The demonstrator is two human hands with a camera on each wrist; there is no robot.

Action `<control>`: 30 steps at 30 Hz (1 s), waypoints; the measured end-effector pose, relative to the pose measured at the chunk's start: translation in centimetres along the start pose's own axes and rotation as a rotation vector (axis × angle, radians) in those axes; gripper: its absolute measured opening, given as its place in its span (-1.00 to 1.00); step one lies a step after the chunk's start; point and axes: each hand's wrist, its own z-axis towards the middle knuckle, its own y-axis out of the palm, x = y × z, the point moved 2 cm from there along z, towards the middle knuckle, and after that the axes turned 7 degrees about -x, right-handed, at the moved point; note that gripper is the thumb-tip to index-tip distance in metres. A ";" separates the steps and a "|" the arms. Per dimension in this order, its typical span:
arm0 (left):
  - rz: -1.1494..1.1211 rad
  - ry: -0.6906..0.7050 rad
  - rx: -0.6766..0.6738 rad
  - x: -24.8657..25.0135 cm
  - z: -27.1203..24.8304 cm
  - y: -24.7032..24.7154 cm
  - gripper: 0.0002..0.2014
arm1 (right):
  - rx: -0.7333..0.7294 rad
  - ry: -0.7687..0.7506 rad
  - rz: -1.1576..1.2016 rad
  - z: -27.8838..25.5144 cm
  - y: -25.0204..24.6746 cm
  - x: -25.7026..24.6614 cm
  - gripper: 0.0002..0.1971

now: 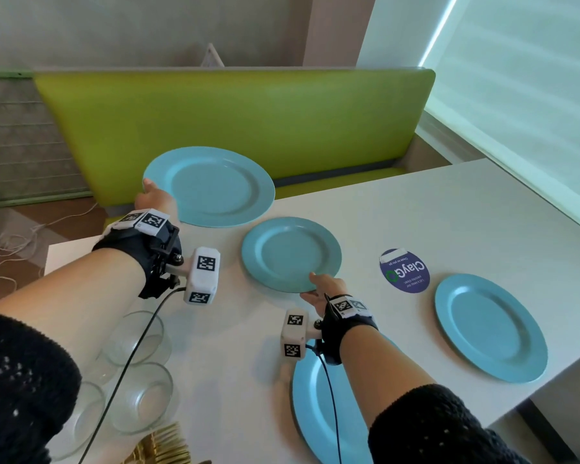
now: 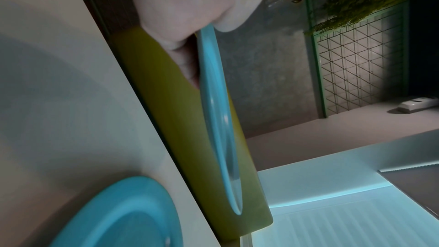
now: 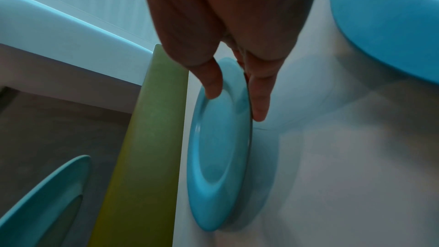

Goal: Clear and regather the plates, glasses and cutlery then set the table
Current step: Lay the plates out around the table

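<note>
My left hand (image 1: 151, 192) grips the left rim of a large blue plate (image 1: 215, 185), held in the air over the table's far left corner. The left wrist view shows this plate (image 2: 221, 119) edge-on, pinched in that hand (image 2: 190, 12). My right hand (image 1: 318, 289) pinches the near rim of a smaller blue plate (image 1: 290, 254) at mid-table. In the right wrist view the thumb (image 3: 211, 82) lies on top of this plate (image 3: 221, 157) and the fingers (image 3: 259, 97) reach under its rim. Clear glasses (image 1: 134, 336) and gold cutlery (image 1: 164, 443) sit at the near left.
Two more blue plates lie on the white table (image 1: 416, 209): one at the right (image 1: 491, 328), one under my right forearm (image 1: 310, 406). A round purple sticker (image 1: 404, 270) sits between the plates. A green bench back (image 1: 248, 122) runs behind the table.
</note>
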 end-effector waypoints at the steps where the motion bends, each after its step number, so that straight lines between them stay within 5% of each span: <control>1: -0.009 0.001 -0.003 0.0 0.1 0.0 -0.38 | 0.005 0.016 -0.002 0.1 0.1 0.0 -0.62; 10: -0.032 0.008 -0.004 -0.2 1.0 0.3 -0.40 | -0.016 -0.018 0.004 1.2 1.4 -0.5 -0.59; 18: -0.030 0.020 -0.011 -0.5 0.5 0.5 -0.39 | 0.038 -0.028 -0.335 0.4 -0.1 -2.1 -0.67; 22: -0.068 0.017 -0.094 -0.8 -1.0 2.2 -0.41 | -0.001 -0.081 -0.088 -1.3 -0.2 -3.8 -0.86; 30: 0.151 0.101 -0.326 -2.4 -6.2 8.4 -0.45 | -0.170 -0.210 0.148 -4.3 -1.9 -7.4 -0.80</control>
